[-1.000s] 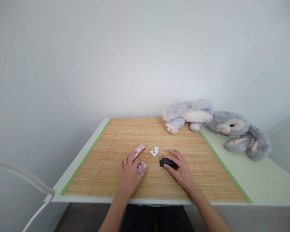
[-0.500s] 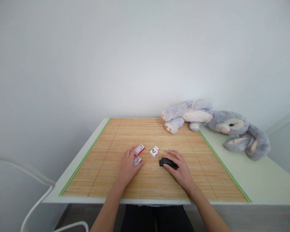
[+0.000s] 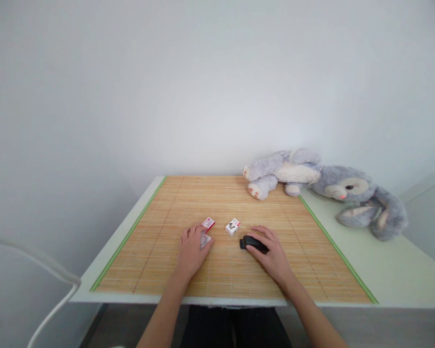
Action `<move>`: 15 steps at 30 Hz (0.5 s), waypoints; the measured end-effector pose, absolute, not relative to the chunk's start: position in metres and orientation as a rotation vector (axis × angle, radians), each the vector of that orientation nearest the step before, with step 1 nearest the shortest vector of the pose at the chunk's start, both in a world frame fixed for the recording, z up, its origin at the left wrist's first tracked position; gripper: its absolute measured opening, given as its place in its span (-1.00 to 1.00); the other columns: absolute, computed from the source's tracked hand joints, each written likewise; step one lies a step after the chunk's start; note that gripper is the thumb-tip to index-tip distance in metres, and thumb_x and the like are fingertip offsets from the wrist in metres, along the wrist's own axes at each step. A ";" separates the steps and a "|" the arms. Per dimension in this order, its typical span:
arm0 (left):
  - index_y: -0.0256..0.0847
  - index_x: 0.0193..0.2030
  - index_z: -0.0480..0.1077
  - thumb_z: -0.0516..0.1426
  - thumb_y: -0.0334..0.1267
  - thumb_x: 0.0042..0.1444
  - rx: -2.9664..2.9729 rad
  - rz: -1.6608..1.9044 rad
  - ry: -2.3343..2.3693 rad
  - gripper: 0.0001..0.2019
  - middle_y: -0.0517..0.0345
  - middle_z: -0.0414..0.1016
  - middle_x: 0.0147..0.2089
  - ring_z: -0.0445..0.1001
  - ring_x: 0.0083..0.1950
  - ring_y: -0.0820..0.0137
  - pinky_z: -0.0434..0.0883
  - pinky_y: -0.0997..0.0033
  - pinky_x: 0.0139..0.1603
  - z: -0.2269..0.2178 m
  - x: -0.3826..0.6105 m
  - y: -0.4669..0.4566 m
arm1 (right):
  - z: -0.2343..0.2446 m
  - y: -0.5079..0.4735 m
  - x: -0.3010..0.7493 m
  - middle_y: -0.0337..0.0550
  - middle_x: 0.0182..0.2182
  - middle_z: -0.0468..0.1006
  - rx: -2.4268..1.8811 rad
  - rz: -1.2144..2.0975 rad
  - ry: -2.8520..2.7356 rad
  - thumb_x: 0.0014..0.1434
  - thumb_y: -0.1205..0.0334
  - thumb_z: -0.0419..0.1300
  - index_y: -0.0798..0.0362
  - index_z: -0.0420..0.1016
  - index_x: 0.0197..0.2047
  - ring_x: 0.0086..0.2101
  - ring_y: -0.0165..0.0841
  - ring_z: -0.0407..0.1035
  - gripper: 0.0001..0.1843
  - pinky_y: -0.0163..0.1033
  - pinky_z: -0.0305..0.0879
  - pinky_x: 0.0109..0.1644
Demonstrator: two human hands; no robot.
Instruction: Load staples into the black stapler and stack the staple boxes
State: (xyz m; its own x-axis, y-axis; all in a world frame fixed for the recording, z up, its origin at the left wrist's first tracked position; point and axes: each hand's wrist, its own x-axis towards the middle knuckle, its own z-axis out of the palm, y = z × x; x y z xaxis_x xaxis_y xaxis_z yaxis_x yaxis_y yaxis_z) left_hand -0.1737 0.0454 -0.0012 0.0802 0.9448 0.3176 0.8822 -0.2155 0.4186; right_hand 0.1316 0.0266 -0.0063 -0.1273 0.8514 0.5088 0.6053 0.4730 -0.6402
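Note:
My left hand point(image 3: 191, 252) curls around a small red-and-white box point(image 3: 205, 240) on the mat, thumb at its near side, fingers partly covering it. Just beyond it lies a second red-and-white box point(image 3: 209, 223), close to my fingertips. Between my hands, a little farther off, sits a small white box point(image 3: 232, 226) with a dark picture and a red mark; neither hand touches it. My right hand point(image 3: 273, 255) is closed over a black stapler point(image 3: 253, 243) resting on the mat. Its narrow end points left, and my palm hides the rest.
A bamboo mat point(image 3: 159, 261) with green edges covers much of the white table point(image 3: 402, 270). At the back right lies a grey plush rabbit point(image 3: 348, 186), its legs on the mat. A white cable point(image 3: 54, 309) hangs at the left, and a wall point(image 3: 203, 96) rises behind.
My left hand has shifted slightly left, and the two red-and-white boxes beside it have moved a little the same way. My right hand still holds the stapler.

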 end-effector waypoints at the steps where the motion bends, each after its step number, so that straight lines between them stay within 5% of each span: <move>1: -0.06 0.19 0.38 0.15 -0.04 0.29 2.194 0.808 1.937 -0.62 0.03 0.40 0.27 0.27 0.25 0.09 0.22 0.05 0.28 -0.001 -0.177 0.040 | -0.006 0.027 0.132 -0.11 0.19 0.50 -1.227 0.350 -1.837 0.28 0.01 0.32 -0.23 0.59 0.14 0.23 -0.07 0.29 -0.63 0.21 0.23 0.35; 15: -0.10 0.17 0.36 0.08 0.08 0.31 1.861 0.790 2.505 -0.58 -0.06 0.40 0.20 0.29 0.19 -0.01 0.28 -0.04 0.16 -0.002 -0.231 0.004 | -0.001 0.025 0.132 -0.14 0.17 0.51 -1.245 0.375 -1.843 0.27 0.07 0.33 -0.26 0.57 0.15 0.20 -0.10 0.32 -0.63 0.16 0.25 0.33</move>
